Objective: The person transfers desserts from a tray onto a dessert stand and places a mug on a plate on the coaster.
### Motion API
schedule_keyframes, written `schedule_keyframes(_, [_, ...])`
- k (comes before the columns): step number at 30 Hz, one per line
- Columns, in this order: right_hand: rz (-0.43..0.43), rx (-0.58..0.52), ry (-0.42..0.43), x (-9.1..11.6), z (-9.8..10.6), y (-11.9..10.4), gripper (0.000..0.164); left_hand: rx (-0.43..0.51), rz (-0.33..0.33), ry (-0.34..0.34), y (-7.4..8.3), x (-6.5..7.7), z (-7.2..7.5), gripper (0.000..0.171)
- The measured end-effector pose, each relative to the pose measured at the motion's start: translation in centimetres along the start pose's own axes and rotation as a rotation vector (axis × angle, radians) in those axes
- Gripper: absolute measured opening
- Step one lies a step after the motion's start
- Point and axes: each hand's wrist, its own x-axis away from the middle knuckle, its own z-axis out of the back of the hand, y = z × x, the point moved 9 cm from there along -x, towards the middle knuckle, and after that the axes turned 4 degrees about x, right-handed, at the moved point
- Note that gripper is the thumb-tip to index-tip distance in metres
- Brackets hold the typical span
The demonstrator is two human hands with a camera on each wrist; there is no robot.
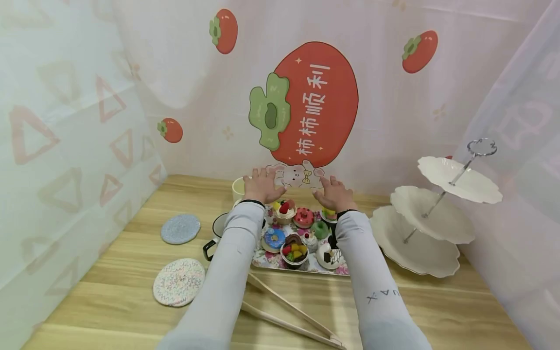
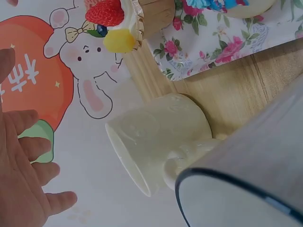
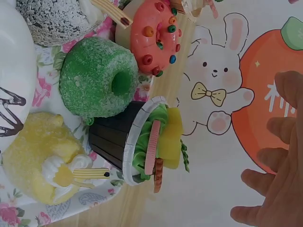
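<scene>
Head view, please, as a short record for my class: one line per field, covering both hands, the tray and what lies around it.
Left hand: fingers spread, holding nothing
Right hand: fingers spread, holding nothing
Tray: floral, bearing cakes and doughnuts
Left of tray: cream mug, black-rimmed mug, blue coaster, patterned coaster
Nearer the person: wooden tongs on the table
Right of tray: three-tier stand

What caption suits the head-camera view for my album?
Bare left hand and right hand outstretched near a rectangular, flower-patterned tray of colourful cakes, a cream three-tiered scalloped stand at right.
</scene>
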Motion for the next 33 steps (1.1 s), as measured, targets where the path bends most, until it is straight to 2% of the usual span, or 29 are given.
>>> schedule_keyframes(8, [0.03,0.016,0.043,-0.2,0.4,-0.4,0.06,0.014,-0.012,0.01,-0.1,-0.1,0.4,0.073])
schedule_keyframes(16, [0.062,0.043,0.066,-0.2,0.3,-0.5,0.056,-0.014,-0.063,0.01,0.0,-0.2,0.5,0.041])
schedule_keyframes(28, [0.072,0.012,0.049,-0.4,0.1,-0.6,0.056,-0.016,-0.063,0.011,-0.1,-0.4,0.3,0.04])
schedule_keyframes(33, [0.127,-0.005,0.038,-0.1,0.0,-1.6,0.053,-0.025,-0.096,0.008,0.4,-0.2,0.2,0.039])
